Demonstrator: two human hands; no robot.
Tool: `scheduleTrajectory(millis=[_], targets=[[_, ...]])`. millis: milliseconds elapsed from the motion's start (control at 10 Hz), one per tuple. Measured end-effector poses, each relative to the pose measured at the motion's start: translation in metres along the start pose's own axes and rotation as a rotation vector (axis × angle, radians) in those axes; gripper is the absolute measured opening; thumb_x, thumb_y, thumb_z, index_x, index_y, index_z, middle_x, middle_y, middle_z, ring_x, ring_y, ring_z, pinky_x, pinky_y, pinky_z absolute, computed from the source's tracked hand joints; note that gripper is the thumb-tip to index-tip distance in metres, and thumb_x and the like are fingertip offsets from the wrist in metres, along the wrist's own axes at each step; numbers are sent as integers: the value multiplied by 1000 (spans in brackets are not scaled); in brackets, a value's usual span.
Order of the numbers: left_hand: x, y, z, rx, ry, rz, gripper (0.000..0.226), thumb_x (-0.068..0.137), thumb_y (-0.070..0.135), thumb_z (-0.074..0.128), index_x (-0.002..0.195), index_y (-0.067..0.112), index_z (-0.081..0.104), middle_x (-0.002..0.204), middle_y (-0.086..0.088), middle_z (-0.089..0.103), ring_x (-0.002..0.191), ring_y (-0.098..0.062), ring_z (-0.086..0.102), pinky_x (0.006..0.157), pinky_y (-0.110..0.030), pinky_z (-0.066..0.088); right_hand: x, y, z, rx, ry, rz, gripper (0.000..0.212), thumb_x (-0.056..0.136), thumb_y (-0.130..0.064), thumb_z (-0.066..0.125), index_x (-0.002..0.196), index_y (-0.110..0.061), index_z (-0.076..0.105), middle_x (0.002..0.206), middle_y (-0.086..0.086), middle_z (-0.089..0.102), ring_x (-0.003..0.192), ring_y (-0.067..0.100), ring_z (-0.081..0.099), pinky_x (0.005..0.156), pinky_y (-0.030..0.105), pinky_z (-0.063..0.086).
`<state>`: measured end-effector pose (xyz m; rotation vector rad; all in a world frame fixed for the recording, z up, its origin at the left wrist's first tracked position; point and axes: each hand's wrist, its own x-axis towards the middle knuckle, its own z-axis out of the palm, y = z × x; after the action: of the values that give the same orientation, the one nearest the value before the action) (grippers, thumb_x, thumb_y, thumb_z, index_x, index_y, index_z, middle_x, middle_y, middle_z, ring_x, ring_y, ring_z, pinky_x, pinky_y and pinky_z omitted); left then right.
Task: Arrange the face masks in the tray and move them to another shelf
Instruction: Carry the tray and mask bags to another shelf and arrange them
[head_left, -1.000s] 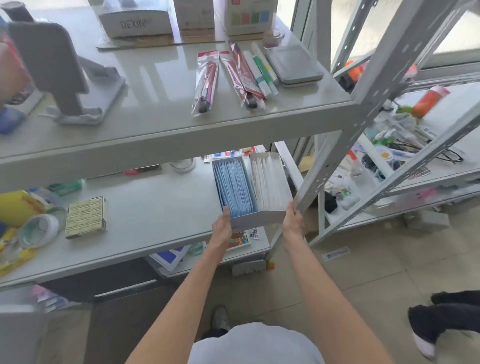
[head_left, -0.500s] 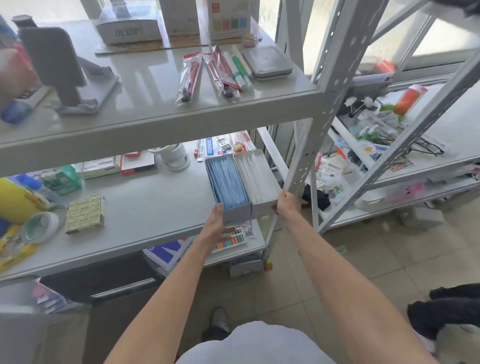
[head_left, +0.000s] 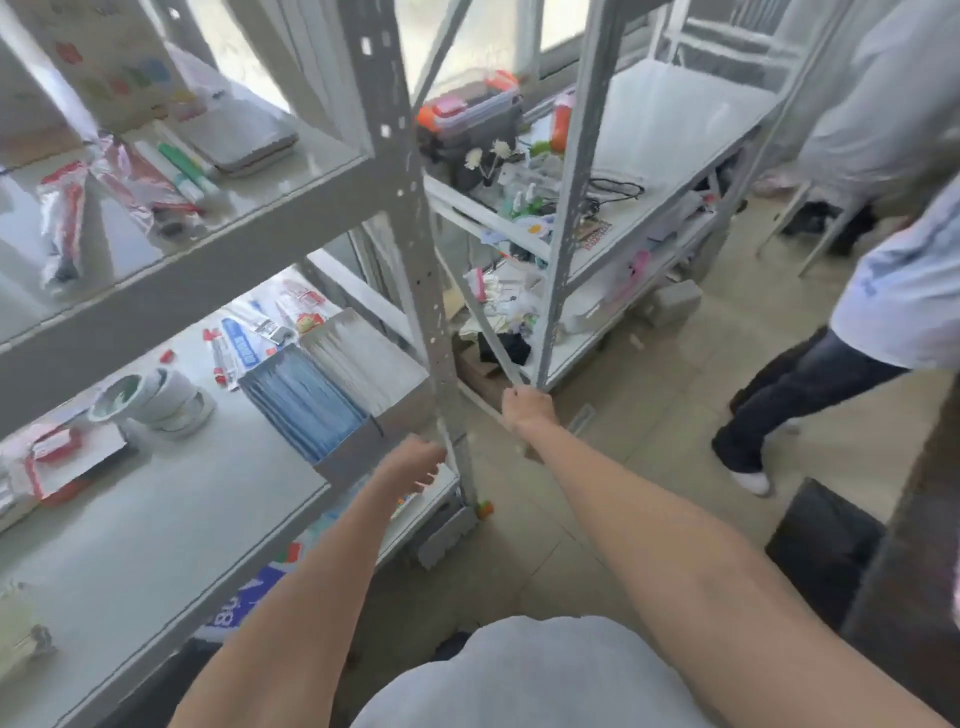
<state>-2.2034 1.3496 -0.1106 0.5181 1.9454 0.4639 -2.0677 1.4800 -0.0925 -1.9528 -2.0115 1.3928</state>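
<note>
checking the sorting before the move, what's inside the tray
The tray has two compartments: blue face masks fill the left one, white face masks the right one. The tray floor and anything under the masks are covered, and blur hides how many there are.

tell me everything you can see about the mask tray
The tray is a shallow, pale cardboard-looking box with two long compartments: blue masks fill the left, white masks the right. It lies flat on the middle shelf at its front edge, beside the metal post. The left hand is open at its front wall; contact is unclear.
</note>
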Motion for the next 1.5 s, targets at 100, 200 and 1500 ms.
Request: scheduleTrajectory(millis=[100,200,1500], targets=[[30,50,30,280,-22,165,28,93,22,51,106,-1,61,95,-20,59,83,-33,61,68,-40,50,-7,52,-43,52,160,138,42,104,-27,35,132,-8,60,138,17,58,126,34,55,97,35,46],[37,98,73,523,-154,337,36,97,20,46,119,-5,60,109,-19,62,97,-32,62,75,-42,55,-33,112,-79,125,251,306,42,104,-26,35,136,-10,57,144,17,53,134,35,48,106,37,42],[-504,-144,734,1814,-1232,1494,35,98,22,48,127,13,65,136,-9,59,126,-28,54,95,-27,38,-648,659,12,1089,1105,1433,38,91,-19,41,118,-5,64,120,20,65,110,38,64,94,41,54]])
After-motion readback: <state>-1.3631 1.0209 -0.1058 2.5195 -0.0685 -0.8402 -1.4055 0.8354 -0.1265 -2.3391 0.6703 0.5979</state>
